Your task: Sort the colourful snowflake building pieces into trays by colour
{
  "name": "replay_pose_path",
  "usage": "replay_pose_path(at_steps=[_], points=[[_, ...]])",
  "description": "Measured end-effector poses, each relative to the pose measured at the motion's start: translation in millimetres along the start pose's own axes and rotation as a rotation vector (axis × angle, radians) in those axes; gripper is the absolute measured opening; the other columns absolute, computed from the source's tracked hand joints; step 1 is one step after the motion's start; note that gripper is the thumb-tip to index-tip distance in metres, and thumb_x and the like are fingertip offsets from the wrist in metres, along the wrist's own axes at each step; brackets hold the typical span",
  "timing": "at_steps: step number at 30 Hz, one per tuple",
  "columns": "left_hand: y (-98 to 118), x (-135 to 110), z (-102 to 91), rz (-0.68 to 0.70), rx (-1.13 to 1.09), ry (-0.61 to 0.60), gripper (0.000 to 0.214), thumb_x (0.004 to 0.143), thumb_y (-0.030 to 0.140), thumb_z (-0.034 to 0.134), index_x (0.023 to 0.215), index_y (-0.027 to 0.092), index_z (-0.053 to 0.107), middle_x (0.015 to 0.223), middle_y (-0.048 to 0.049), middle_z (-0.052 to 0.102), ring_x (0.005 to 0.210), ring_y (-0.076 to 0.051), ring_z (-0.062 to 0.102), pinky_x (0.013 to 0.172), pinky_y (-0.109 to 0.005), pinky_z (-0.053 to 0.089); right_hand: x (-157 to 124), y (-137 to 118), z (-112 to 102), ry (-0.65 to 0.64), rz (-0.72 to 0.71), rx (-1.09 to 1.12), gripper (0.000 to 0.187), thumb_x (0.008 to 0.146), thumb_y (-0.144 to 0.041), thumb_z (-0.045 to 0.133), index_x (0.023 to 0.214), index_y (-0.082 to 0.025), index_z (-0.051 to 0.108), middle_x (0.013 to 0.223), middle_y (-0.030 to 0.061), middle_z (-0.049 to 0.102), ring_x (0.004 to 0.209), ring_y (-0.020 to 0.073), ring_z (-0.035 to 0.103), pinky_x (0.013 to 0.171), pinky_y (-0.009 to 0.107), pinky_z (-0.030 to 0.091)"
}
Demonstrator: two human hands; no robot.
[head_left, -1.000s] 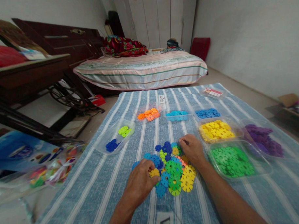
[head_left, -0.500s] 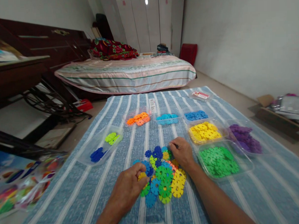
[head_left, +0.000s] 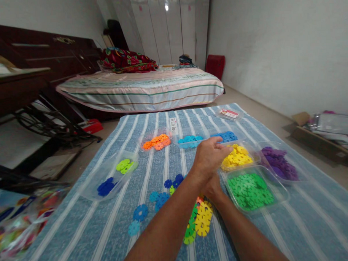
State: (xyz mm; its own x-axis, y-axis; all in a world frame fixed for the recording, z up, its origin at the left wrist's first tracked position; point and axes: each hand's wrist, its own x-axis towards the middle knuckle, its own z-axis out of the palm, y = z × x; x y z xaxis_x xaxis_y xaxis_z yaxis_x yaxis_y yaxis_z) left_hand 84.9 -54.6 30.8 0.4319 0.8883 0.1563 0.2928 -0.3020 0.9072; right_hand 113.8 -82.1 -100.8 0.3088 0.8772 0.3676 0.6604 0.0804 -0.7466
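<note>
My left hand [head_left: 209, 154] reaches across to the right, with its curled fingertips at the yellow flower discs [head_left: 239, 155] in their clear container. Anything between those fingers is hidden. Under my left wrist is my right hand [head_left: 212, 187], mostly covered, its fingers out of sight. Below my arms lies a mixed pile of notched plastic discs, with yellow discs [head_left: 204, 217], green discs [head_left: 190, 230] and dark blue discs [head_left: 178, 180] showing. My left forearm covers part of this pile. Left of it, a blue disc [head_left: 140, 212] and a light blue disc [head_left: 134, 228] lie on the striped cloth.
Clear containers hold green discs [head_left: 250, 191], purple discs [head_left: 279, 164], blue discs [head_left: 227, 136], light blue discs [head_left: 190, 141] and orange discs [head_left: 156, 142]. Another, at left, holds lime discs [head_left: 124, 166] and navy discs [head_left: 106, 186]. A bed [head_left: 144, 89] stands beyond.
My left hand has moved from the pile's left side, up and right, to the yellow container. Two blue discs now lie farther left. My right hand is slightly lower, beneath the left wrist.
</note>
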Motion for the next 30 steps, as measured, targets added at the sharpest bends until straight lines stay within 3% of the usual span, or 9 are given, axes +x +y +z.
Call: replay_pose_path(at_steps=[4, 11, 15, 21, 30], points=[[-12, -11, -17.9, 0.005, 0.150, 0.042, 0.019, 0.070, 0.024, 0.059, 0.085, 0.016, 0.067, 0.078, -0.0020, 0.068, 0.075, -0.015, 0.062, 0.070, -0.024, 0.049, -2, -4, -5, 0.002, 0.023, -0.046, 0.020, 0.079, -0.024, 0.046, 0.076, -0.020, 0.065, 0.073, 0.0057, 0.063, 0.070, 0.0183, 0.055, 0.062, 0.028, 0.040], [-51, -74, -100.7, -0.189, 0.444, 0.006, 0.021, 0.072, 0.036, 0.054, 0.071, 0.018, 0.064, 0.062, 0.0008, 0.062, 0.064, -0.015, 0.057, 0.056, -0.022, 0.041, -2, -2, -12, -0.072, -0.033, -0.061, 0.024, 0.081, -0.031, 0.048, 0.065, -0.019, 0.062, 0.068, 0.0013, 0.060, 0.070, 0.0142, 0.053, 0.066, 0.025, 0.036], [-61, -116, -131.0, -0.330, 0.609, -0.054, 0.022, 0.075, 0.036, 0.049, 0.069, 0.018, 0.061, 0.060, 0.0013, 0.059, 0.061, -0.014, 0.055, 0.055, -0.022, 0.036, -3, 1, -12, -0.087, -0.041, -0.057, 0.026, 0.081, -0.032, 0.047, 0.065, -0.019, 0.062, 0.068, 0.0011, 0.059, 0.070, 0.0140, 0.051, 0.065, 0.025, 0.035], [-70, -159, -135.9, -0.450, 0.750, -0.190, 0.014, 0.074, 0.024, 0.046, 0.072, 0.019, 0.060, 0.065, 0.0011, 0.058, 0.064, -0.014, 0.054, 0.058, -0.023, 0.031, -5, 4, -12, -0.097, -0.055, -0.062, 0.026, 0.081, -0.033, 0.047, 0.066, -0.019, 0.062, 0.068, 0.0009, 0.059, 0.070, 0.0141, 0.051, 0.065, 0.025, 0.035], [-65, -168, -129.7, -0.432, 0.694, -0.264, 0.018, 0.075, 0.022, 0.043, 0.078, 0.019, 0.061, 0.080, -0.0018, 0.055, 0.076, -0.017, 0.053, 0.066, -0.025, 0.035, -5, 3, -14, -0.093, -0.057, -0.066, 0.026, 0.081, -0.033, 0.047, 0.064, -0.020, 0.062, 0.067, 0.0008, 0.058, 0.069, 0.0142, 0.051, 0.065, 0.025, 0.036]])
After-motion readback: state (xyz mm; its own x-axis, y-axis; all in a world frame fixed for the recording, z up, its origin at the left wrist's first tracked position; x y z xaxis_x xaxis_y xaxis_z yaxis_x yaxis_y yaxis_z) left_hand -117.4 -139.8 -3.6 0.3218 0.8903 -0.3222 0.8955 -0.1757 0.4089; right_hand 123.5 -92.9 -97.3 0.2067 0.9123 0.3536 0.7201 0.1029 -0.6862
